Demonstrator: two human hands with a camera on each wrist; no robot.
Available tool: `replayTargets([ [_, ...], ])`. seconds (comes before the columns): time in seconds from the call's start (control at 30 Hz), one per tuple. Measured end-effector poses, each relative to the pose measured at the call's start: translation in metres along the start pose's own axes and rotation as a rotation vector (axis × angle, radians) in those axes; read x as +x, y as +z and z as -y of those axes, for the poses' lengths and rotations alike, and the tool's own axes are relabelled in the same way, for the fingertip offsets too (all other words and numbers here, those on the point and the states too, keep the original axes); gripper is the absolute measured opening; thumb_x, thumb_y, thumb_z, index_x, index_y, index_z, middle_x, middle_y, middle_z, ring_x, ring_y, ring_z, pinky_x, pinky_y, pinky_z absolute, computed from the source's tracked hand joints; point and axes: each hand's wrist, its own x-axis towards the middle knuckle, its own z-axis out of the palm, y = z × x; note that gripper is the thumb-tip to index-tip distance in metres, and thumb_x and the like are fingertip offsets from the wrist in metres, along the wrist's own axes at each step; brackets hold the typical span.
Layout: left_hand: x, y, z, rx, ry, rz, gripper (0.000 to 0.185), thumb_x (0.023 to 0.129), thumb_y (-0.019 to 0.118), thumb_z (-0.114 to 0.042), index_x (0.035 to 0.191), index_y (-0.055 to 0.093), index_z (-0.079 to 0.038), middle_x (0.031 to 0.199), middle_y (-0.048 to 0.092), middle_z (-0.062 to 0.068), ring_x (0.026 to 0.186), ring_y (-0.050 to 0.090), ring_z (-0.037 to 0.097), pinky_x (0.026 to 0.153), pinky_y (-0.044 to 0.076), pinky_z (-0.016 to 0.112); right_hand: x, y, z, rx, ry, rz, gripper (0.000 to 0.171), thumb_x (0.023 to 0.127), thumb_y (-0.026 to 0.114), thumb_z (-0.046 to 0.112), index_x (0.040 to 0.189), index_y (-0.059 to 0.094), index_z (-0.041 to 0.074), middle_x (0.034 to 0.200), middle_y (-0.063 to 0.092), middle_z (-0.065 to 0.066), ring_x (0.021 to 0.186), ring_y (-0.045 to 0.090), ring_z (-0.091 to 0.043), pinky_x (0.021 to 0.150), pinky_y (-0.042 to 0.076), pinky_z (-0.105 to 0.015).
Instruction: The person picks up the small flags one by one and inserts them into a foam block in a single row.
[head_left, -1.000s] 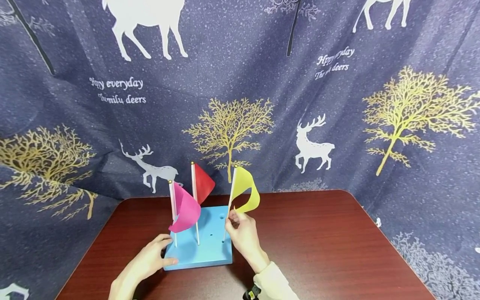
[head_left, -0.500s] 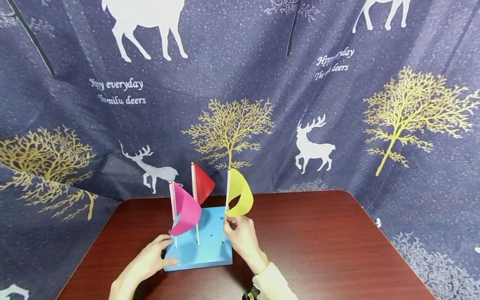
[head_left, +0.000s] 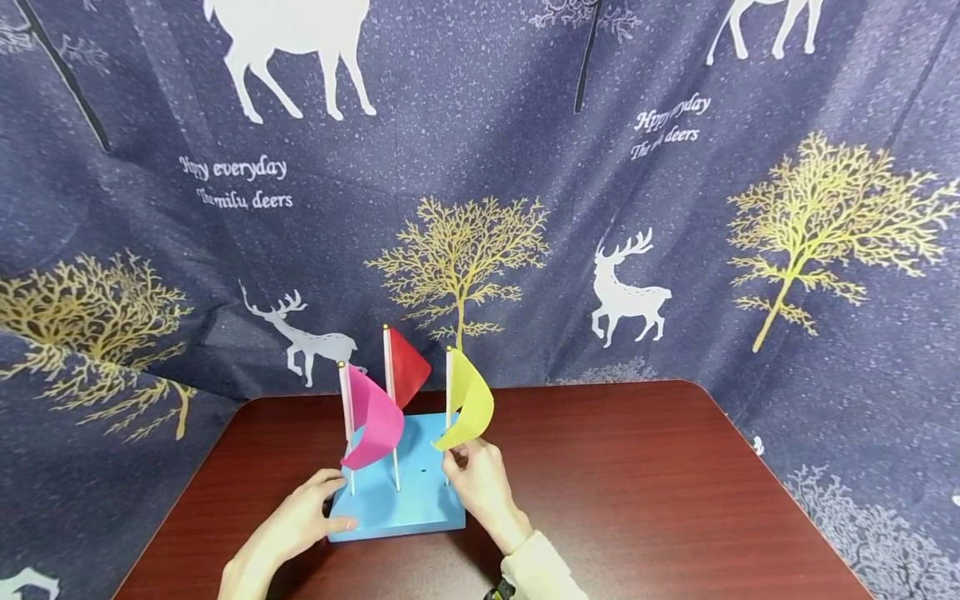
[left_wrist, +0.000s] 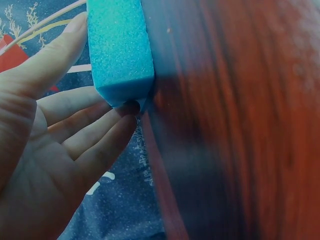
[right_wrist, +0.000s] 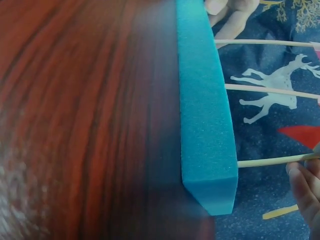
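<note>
Firstly, the right hand (head_left: 480,487) is seen pinching the thin white stick of the yellow flag (head_left: 467,402) between thumb and fingertips, low on the stick and just above the blue foam block (head_left: 408,500). The stick is held upright, with its foot at the block's top surface near the right edge; in the right wrist view the same stick (right_wrist: 272,161) is shown meeting the block close to the fingers (right_wrist: 305,190). The yellow cloth is curled at about 12 o'clock from that hand.

Next, the left hand (head_left: 300,521) is laid against the block's near-left corner, at about 9 o'clock from the right hand. Its fingers are kept nearly straight: the thumb is rested on the top face and the fingertips (left_wrist: 117,117) are pressed against the side of the corner, as shown in the left wrist view.

Two more flags are planted upright in the block. A pink flag (head_left: 371,421) is stood near the left edge, and a red flag (head_left: 407,368) is stood behind it, at about 11 o'clock from the yellow one.

The block is placed on a dark red wooden table (head_left: 637,483). A navy curtain (head_left: 525,167) printed with white deer and golden trees is hung behind the table.
</note>
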Motion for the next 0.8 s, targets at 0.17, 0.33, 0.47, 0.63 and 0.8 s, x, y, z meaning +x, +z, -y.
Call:
replayTargets([
  [0.17,-0.0007,-0.0009,-0.0006,-0.003,0.0,-0.001,0.069,0.073,0.085,-0.036,0.121,0.063,0.008,0.126,0.054,0.013,0.113,0.056,0.028,0.093,0.047,0.048,-0.0007,0.0024,-0.0031,0.017,-0.043,-0.038,0.014,0.078,0.072,-0.001,0.084,0.068,0.01,0.071,0.065,0.005,0.062,0.059,-0.002,0.058,0.048,-0.016],
  [0.33,-0.001,-0.0017,-0.0008,-0.003,0.006,-0.001,0.071,0.073,0.085,-0.038,0.121,0.063,0.009,0.126,0.054,0.013,0.11,0.058,0.028,0.091,0.047,0.048,-0.0013,0.0018,-0.0033,0.031,-0.045,-0.059,0.012,0.077,0.073,-0.003,0.085,0.069,0.006,0.073,0.067,0.002,0.062,0.061,-0.003,0.056,0.048,-0.015],
  [0.47,-0.0013,-0.0009,0.0004,0.004,0.011,-0.004,0.071,0.073,0.085,-0.038,0.121,0.063,0.009,0.126,0.054,0.013,0.11,0.058,0.027,0.092,0.047,0.047,-0.0009,0.001,-0.0028,0.032,-0.028,-0.058,0.012,0.076,0.073,-0.003,0.086,0.07,0.003,0.075,0.068,0.0,0.063,0.063,-0.006,0.058,0.049,-0.016],
  [0.63,-0.0019,-0.0009,-0.0006,0.007,0.008,-0.011,0.069,0.073,0.086,-0.037,0.12,0.063,0.009,0.126,0.054,0.013,0.111,0.058,0.027,0.092,0.047,0.048,0.0003,0.0007,-0.0021,0.033,-0.006,-0.044,0.013,0.077,0.074,-0.003,0.087,0.07,0.004,0.078,0.069,-0.001,0.066,0.064,-0.007,0.061,0.051,-0.018],
  [0.8,-0.0011,-0.0011,-0.0028,0.014,0.013,-0.013,0.069,0.072,0.086,-0.036,0.12,0.063,0.009,0.125,0.055,0.013,0.112,0.056,0.028,0.092,0.046,0.048,0.0002,-0.0011,-0.0023,0.052,0.058,-0.019,0.013,0.08,0.074,0.001,0.09,0.071,0.008,0.076,0.069,0.002,0.065,0.064,-0.004,0.059,0.05,-0.017],
])
